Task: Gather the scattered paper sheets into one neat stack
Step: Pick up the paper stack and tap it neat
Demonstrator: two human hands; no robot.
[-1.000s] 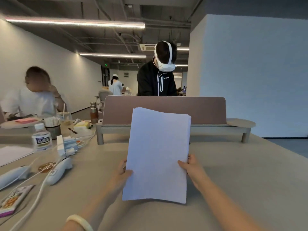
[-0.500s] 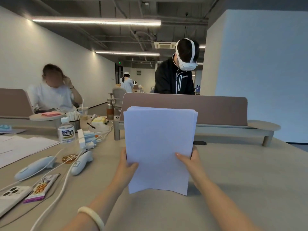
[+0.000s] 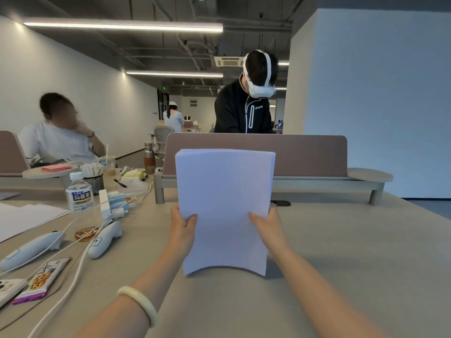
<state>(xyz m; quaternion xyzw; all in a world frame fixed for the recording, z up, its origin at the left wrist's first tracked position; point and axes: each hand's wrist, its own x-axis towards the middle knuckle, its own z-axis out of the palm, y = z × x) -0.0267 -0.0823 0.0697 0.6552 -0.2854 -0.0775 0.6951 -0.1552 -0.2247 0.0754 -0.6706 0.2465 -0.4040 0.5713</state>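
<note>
paper stack (image 3: 224,191) standing upright between the fingers, bottom bowing on table (image 3: 341,264) | left hand (image 3: 181,230) and right hand (image 3: 267,226) each gripping a side edge | fanned top now lining up flush; gathering looking nearly finished

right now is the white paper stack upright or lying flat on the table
Upright: the white paper stack stands on end over the beige table, gripped at its sides by the left hand and right hand.
</note>
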